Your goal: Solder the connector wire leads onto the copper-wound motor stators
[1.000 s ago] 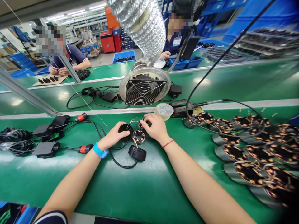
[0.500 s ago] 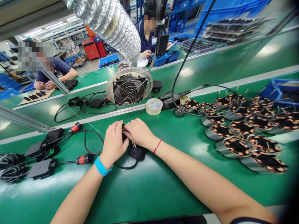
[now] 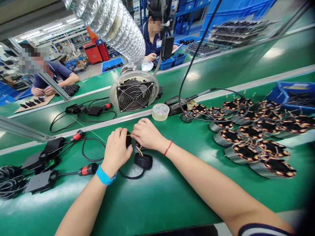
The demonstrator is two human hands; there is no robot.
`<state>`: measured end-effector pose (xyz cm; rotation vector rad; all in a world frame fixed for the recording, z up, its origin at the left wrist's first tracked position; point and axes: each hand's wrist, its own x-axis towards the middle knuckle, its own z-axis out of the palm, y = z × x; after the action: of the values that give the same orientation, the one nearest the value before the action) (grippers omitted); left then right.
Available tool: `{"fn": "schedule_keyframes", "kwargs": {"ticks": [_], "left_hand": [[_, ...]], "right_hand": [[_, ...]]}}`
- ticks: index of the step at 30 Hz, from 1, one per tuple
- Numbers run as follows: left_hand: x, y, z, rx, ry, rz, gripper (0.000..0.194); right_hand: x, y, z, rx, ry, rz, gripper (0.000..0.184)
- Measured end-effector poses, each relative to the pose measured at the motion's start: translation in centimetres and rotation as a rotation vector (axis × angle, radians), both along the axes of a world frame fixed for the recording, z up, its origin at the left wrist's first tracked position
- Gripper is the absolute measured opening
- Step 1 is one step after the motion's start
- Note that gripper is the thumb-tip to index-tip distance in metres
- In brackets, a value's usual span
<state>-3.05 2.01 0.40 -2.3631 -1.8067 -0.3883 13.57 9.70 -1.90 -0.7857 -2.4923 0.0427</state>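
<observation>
My left hand (image 3: 117, 148), with a blue wristband, is closed around a black part (image 3: 128, 140) that its fingers mostly hide. A yellow wire (image 3: 128, 135) runs from that part to the fingertips of my right hand (image 3: 147, 134), which pinch it. Just below my right hand, a round black housing (image 3: 143, 161) lies on the green bench. Several coloured wires (image 3: 139, 152) rise from the housing toward my hands, and a black cable (image 3: 134, 178) curves away from it to the left.
Motor stators with copper windings (image 3: 246, 152) crowd the right side, with a blue bin (image 3: 292, 95) behind. Grey boxes with cables (image 3: 40, 182) lie at left. A tape roll (image 3: 160, 112) and a fan on a foil duct (image 3: 135, 95) stand ahead. Two people sit across.
My hands have drawn slightly apart, with the right moving up and right. The yellow wire now shows stretched between them. The view has shifted a little.
</observation>
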Motion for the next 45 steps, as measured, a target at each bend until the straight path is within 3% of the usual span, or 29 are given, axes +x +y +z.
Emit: {"fn": "schedule_keyframes", "kwargs": {"ticks": [5,9,11,14,17,20,31,37,45], "left_hand": [[-1.1,0.4,0.3,-0.099,0.030,0.029,0.048],[-2.4,0.7,0.4,-0.353,-0.037,-0.008,0.048],[-2.9,1.0,0.3,-0.465,-0.120,-0.058,0.050],[-3.0,2.1,0.3,-0.514,-0.335,-0.061,0.048],[-2.0,3.9,0.3,-0.602,-0.576,-0.058,0.035],[-0.8,5.4,-0.1,-0.713,-0.686,-0.074,0.029],[0.3,6.6,-1.7,-0.699,-0.980,0.139,0.029],[-0.6,6.9,-1.8,-0.800,-1.093,0.088,0.033],[-0.4,6.5,-1.8,-0.884,-1.123,0.051,0.032]], "right_hand": [[0.5,1.0,-0.9,-0.138,0.054,-0.008,0.022],[1.0,1.5,-2.1,-0.236,0.138,0.035,0.014],[1.3,1.6,-2.9,-0.289,0.203,0.052,0.014],[1.8,2.0,-3.9,-0.356,0.285,0.075,0.033],[2.0,2.5,-4.5,-0.417,0.337,0.132,0.029],[1.9,2.8,-4.8,-0.445,0.394,0.163,0.026],[1.8,2.8,-4.5,-0.357,0.451,0.122,0.022],[1.7,2.6,-3.9,-0.284,0.391,0.068,0.014],[0.8,2.1,-4.7,-0.305,0.455,-0.029,0.010]]}}
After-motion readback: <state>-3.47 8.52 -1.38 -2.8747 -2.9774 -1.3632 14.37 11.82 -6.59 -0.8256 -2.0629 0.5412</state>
